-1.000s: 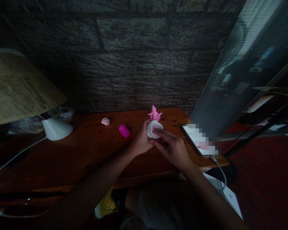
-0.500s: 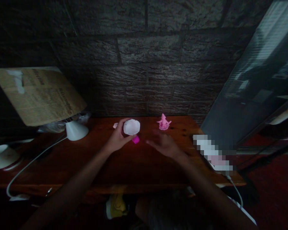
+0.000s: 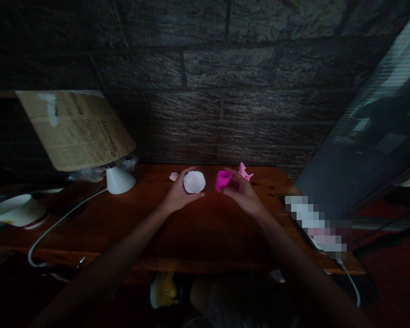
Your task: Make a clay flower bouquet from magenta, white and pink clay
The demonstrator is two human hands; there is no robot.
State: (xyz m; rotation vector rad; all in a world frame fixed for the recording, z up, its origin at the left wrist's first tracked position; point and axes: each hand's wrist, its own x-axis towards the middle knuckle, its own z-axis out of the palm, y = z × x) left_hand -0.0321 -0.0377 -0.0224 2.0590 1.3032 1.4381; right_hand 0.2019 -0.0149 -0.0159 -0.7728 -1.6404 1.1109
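Observation:
My left hand [image 3: 178, 197] is wrapped round a white cup-like bowl [image 3: 194, 182], whose open top faces me. Level with it on the right, my right hand [image 3: 243, 193] grips a small bright magenta cup [image 3: 222, 181], also with its opening toward me. A gap separates the two. Behind my right hand stands a pink pointed figurine [image 3: 245, 172], partly covered by the fingers. A small pale pink piece [image 3: 174, 176] lies on the table just left of my left hand.
A lamp with a newsprint-like shade [image 3: 85, 132] and white base [image 3: 120, 181] stands left on the wooden table [image 3: 198, 237], its cord trailing forward. A white bowl-shaped container [image 3: 17, 212] is farther left. A blurred-out device [image 3: 316, 225] lies at the right edge. A brick wall [image 3: 225, 105] rises behind.
My right hand has taken hold of the magenta cup, which lay near the left hand, and holds it to the right. The left hand keeps the white bowl. The view has shifted slightly.

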